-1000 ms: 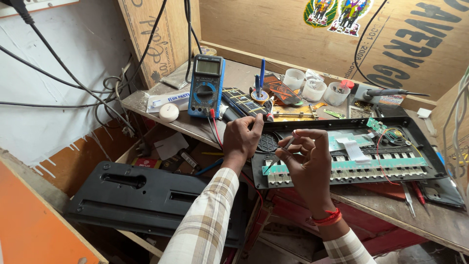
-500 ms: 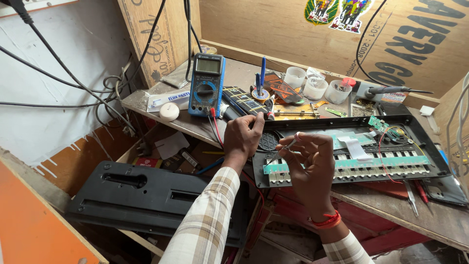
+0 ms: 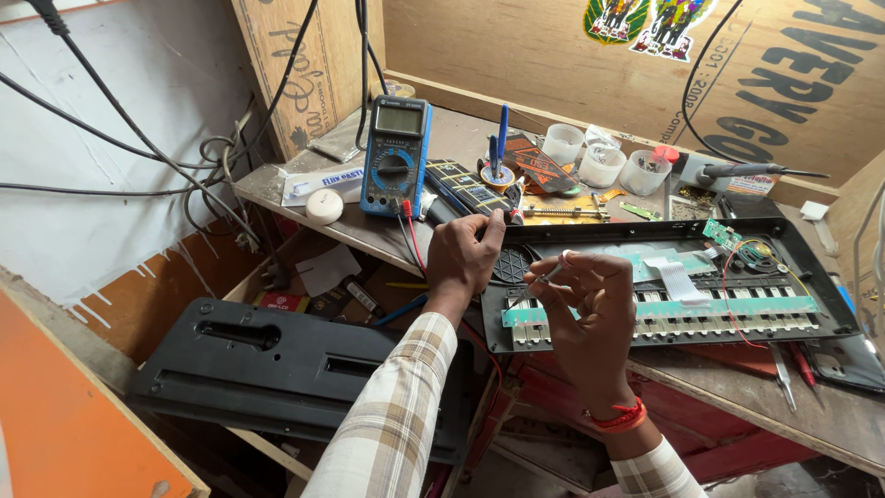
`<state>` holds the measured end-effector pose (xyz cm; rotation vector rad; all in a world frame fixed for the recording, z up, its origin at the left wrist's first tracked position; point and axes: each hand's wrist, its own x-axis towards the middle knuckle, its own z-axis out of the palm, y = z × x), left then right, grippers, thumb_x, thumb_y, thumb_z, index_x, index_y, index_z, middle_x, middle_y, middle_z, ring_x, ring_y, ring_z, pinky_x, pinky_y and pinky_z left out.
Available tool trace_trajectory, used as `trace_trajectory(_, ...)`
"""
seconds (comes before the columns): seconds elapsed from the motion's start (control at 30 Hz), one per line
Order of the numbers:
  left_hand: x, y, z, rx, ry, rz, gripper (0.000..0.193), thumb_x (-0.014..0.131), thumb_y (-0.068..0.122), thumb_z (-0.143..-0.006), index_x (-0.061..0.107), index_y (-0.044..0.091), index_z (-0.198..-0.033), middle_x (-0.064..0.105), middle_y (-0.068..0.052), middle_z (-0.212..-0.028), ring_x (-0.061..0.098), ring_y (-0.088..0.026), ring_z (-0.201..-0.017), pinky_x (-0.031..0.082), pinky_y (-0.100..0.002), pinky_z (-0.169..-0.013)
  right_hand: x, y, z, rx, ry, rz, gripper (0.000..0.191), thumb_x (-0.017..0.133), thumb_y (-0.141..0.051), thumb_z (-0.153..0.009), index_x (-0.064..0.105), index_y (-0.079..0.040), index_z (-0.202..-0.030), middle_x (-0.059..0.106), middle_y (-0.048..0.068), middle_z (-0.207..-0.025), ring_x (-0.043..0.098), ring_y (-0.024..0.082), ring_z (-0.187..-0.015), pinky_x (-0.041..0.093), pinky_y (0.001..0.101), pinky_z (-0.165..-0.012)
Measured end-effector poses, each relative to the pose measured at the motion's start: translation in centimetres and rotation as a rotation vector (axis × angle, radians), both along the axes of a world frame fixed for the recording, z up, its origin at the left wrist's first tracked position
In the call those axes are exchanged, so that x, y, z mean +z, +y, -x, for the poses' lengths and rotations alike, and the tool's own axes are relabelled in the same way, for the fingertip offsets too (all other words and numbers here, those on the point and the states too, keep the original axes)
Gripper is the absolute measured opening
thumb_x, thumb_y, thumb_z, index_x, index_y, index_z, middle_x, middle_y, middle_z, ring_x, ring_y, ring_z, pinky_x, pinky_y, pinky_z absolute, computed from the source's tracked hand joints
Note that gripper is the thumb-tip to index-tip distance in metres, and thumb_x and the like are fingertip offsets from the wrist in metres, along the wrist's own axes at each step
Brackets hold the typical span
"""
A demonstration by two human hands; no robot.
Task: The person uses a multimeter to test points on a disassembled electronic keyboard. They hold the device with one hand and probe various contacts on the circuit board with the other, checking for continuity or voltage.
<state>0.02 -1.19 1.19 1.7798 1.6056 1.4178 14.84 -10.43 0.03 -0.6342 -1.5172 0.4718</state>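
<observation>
Our left hand (image 3: 466,254) rests on the left end of the opened keyboard (image 3: 664,286), its fingers curled together over the case edge just beside the round speaker grille (image 3: 510,263). Our right hand (image 3: 585,309) hovers over the left part of the keyboard, thumb and forefinger pinched together on a small pale part (image 3: 562,261); we cannot tell what the part is. The keyboard lies along the bench's (image 3: 830,420) front edge, its green board strip (image 3: 645,309) and white ribbon (image 3: 678,279) exposed. Behind our left hand, toward the bench's left corner, the multimeter (image 3: 396,155) lies face up, red and black leads (image 3: 410,235) trailing off the front edge. Further back stand three clear cups (image 3: 601,164). A black cover (image 3: 277,369) lies below the bench, to the left of our left sleeve (image 3: 396,424)
</observation>
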Motion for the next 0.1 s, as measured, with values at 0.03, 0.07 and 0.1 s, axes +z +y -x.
trace_trajectory(0.03,-0.05,0.03,0.02,0.0,0.003,-0.005,0.056,0.05,0.05,-0.098,0.074,0.007,-0.071,0.065,-0.016,-0.058,0.069,-0.034,-0.057,0.053,-0.045,-0.057,-0.05,-0.01,0.03,0.004,0.006,0.001,0.046,0.067,0.014,-0.095,0.043,-0.009,-0.127,0.071,0.015,-0.113,0.074,0.02,-0.102,0.064,0.0306,-0.086)
trace_trajectory(0.07,-0.12,0.04,-0.02,-0.003,0.006,-0.01,0.057,0.051,0.05,-0.098,0.074,0.006,-0.071,0.065,-0.016,-0.058,0.069,-0.034,-0.057,0.052,-0.046,-0.057,-0.09,-0.02,0.0,0.007,0.013,0.003,0.046,0.067,0.013,-0.095,0.042,-0.009,-0.127,0.071,0.015,-0.113,0.074,0.02,-0.103,0.064,0.0306,-0.086)
trace_trajectory(0.1,-0.21,0.04,-0.07,-0.006,0.003,-0.021,0.056,0.05,0.05,-0.098,0.074,0.007,-0.071,0.066,-0.016,-0.057,0.069,-0.034,-0.057,0.053,-0.045,-0.057,-0.14,-0.04,-0.06,0.01,0.018,0.004,0.046,0.067,0.013,-0.095,0.042,-0.009,-0.127,0.071,0.015,-0.114,0.074,0.02,-0.103,0.064,0.0306,-0.087)
